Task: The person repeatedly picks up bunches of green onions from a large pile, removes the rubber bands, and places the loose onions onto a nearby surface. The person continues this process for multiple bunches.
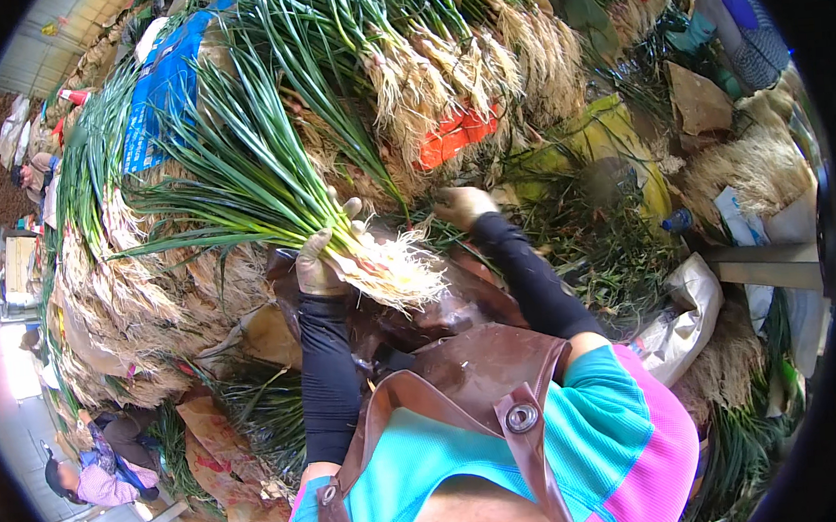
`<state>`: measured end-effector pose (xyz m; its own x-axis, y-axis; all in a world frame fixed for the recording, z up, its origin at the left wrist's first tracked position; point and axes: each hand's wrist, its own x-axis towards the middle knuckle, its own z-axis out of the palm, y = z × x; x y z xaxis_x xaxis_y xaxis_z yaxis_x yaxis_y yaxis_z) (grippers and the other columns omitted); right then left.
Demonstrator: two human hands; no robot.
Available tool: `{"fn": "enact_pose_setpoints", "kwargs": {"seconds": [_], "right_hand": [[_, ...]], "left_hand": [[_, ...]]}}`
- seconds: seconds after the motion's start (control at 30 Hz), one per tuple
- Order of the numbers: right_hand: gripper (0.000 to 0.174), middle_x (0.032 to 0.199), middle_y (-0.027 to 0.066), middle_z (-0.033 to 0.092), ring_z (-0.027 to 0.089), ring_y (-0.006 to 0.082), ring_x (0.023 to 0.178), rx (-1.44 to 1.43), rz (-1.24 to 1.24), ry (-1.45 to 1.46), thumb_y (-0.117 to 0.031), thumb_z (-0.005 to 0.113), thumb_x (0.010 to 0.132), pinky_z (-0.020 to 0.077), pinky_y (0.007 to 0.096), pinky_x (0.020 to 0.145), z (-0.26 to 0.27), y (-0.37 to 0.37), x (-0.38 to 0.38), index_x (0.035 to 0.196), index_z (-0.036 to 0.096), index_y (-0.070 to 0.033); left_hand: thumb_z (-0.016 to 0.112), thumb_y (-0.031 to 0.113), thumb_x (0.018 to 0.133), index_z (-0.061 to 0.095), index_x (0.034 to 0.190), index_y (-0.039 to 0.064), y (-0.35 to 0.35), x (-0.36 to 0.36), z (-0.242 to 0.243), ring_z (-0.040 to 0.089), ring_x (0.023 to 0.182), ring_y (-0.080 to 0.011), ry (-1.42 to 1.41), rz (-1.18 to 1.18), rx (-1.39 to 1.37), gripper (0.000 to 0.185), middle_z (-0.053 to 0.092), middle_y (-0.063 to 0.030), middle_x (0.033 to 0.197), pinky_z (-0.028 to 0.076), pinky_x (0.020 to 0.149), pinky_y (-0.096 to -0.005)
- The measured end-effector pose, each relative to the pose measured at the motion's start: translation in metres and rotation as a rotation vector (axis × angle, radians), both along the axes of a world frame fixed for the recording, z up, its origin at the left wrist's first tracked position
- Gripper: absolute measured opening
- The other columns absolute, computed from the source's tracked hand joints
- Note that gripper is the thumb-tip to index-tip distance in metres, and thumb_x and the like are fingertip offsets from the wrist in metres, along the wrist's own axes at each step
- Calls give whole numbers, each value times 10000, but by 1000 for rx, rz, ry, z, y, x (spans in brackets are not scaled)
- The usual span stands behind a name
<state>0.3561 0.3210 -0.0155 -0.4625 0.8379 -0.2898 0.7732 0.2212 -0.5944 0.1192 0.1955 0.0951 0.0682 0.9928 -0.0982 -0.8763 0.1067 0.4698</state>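
Note:
My left hand (319,262), in a pale glove with a dark sleeve, is closed around a bunch of green onions (295,211). The long green leaves fan out to the upper left, and the pale roots (404,265) hang over my brown apron (459,365). To the right, my gloved right hand (465,207) is near the thin lower end of a single green onion (385,177); its fingers are blurred, and I cannot tell whether they grip it. Beyond both hands lie piled bundles of green onions with long pale roots (408,77).
Loose leaf scraps (609,251) lie on the right beside a yellow sheet (616,123). A blue sack (168,90) and stacked onions (106,256) are at the left. A grey beam (766,267) juts in at the right. Other people (107,479) sit at lower left, far left and upper right.

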Motion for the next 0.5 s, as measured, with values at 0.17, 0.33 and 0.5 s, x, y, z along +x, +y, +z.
{"fn": "enact_pose_setpoints", "kwargs": {"seconds": [0.17,0.33,0.5], "right_hand": [[422,921,154,677,647,330,875,-64,10,164,-425,679,768,503,413,800,10,10,-75,1066,662,-127],[340,800,130,645,638,311,764,184,116,531,-399,727,738,501,403,690,91,-1,-84,875,692,-90],[370,663,27,600,583,150,580,-440,83,884,-418,623,879,481,322,560,110,-6,-120,897,685,-54]], "left_hand": [[629,183,789,464,1296,49,-13,-7,11,562,966,-261,-3,-113,-1,550,592,-105,978,475,860,-427],[610,65,760,484,1241,-5,-22,-3,2,552,1104,-284,198,62,-113,502,584,-131,1136,439,984,-420],[620,128,780,494,1190,22,-18,9,4,588,1010,-301,173,129,30,441,585,-155,1134,512,840,-499]]}}
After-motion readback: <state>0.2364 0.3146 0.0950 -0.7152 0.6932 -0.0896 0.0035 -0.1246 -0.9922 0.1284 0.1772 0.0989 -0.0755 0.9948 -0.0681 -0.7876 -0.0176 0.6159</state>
